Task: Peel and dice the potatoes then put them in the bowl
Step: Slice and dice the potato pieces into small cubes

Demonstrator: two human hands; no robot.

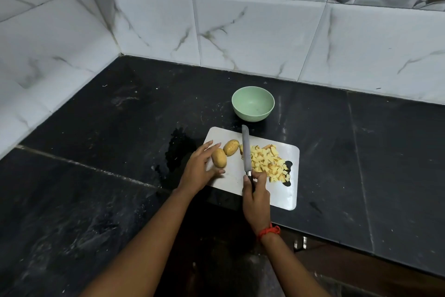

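Observation:
A white cutting board [231, 181] lies on the black counter. On its left part lie two potatoes with skin: one [219, 157] touched by the fingers and thumb of my left hand [199, 169], the other [231, 147] just behind it. A pile of diced potato [267, 162] covers the board's right part. My right hand [256, 194] grips the handle of a knife [246, 150], whose blade lies along the left edge of the pile, pointing away from me. A pale green bowl [252, 103], with nothing in it, stands behind the board.
The black stone counter [96, 152] runs into a corner of white marble-patterned wall tiles [154, 27]. A dark wet patch [175, 152] lies just left of the board. The counter's front edge drops off at the lower right.

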